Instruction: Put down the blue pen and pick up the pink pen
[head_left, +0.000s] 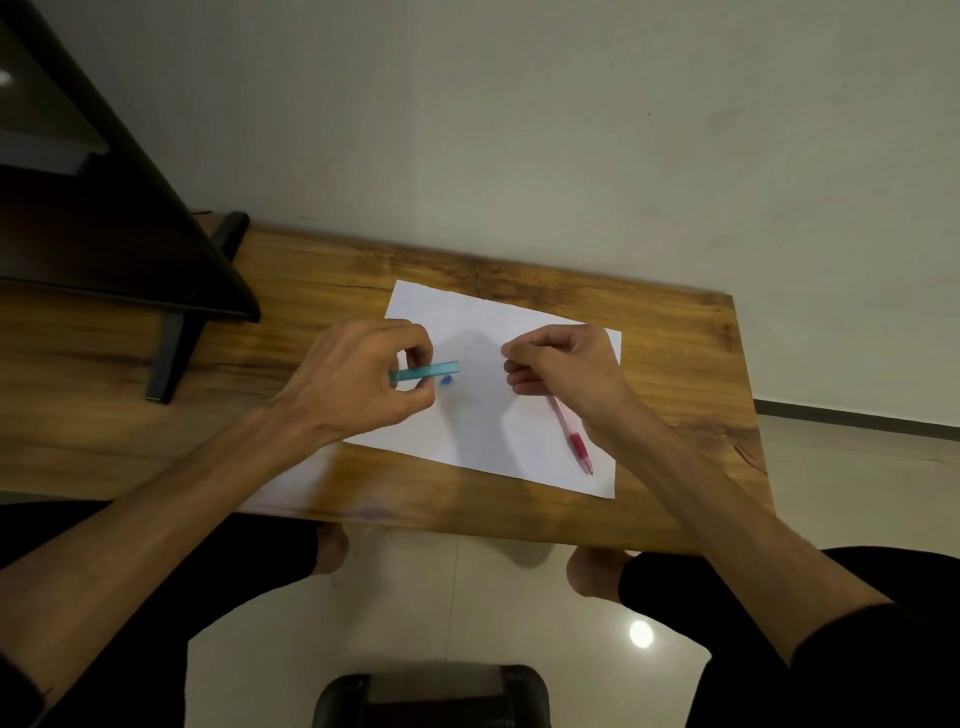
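Note:
A white sheet of paper (478, 431) lies on a wooden table (675, 374). My left hand (358, 379) pinches a short teal stick-like object (436, 370) over the sheet's left part. A small blue piece (445, 380) lies on the paper just below the teal object's free end. My right hand (566, 369) hovers over the sheet's right part with its fingers curled; nothing is visibly held in them. A red pen (574, 436) lies on the paper, its upper end hidden under my right hand and its tip pointing toward the near right corner.
A dark monitor on a black stand (171, 353) occupies the table's left side. A pale wall rises behind the table. Below the table edge are tiled floor, my knees in dark trousers and a black seat (431, 696).

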